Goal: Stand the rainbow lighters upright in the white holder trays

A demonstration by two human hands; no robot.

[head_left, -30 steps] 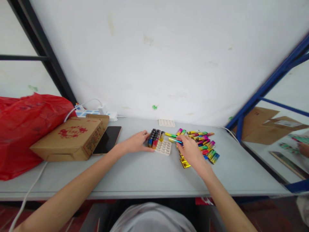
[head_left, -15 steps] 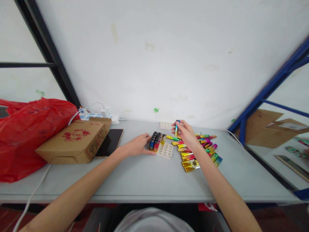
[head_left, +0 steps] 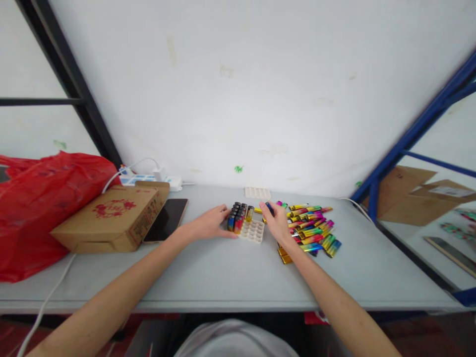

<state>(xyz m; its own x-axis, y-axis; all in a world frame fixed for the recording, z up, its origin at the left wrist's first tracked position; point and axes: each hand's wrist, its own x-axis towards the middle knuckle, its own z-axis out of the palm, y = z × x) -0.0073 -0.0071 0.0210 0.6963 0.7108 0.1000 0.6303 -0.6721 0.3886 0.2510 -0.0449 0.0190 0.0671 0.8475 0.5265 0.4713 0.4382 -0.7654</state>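
Right hand: pinching a single lighter between thumb and fingertips; raised above the bench, just right of the tray.
Held lighter: gripped in the right fingers, with a dark blue end poking out between them and the rest mostly hidden by the hand.
Left hand: spread, thumb apart from the other fingers, curved round the left side of the standing lighters; too small to tell whether pressing on them.
Standing lighters: upright and close-packed, just right of the left fingertips, with black tops and multicoloured bodies.
Yellow lighter: upright, right of that cluster, between the two hands and closer to the right fingertips.
Tray: pale, with rows of round cups; lying between both sets of fingers, its near left corner beside the left thumb.
Loose lighters: shiny, many-coloured, lying in a heap right of the right fingers, partly covered by the hand and wrist.
Second tray: beyond the right fingertips, near the wall.
Phone: dark and flat, left of the left fingers, beside the cardboard box.
Red bag: farther left of the left fingers, past the box.
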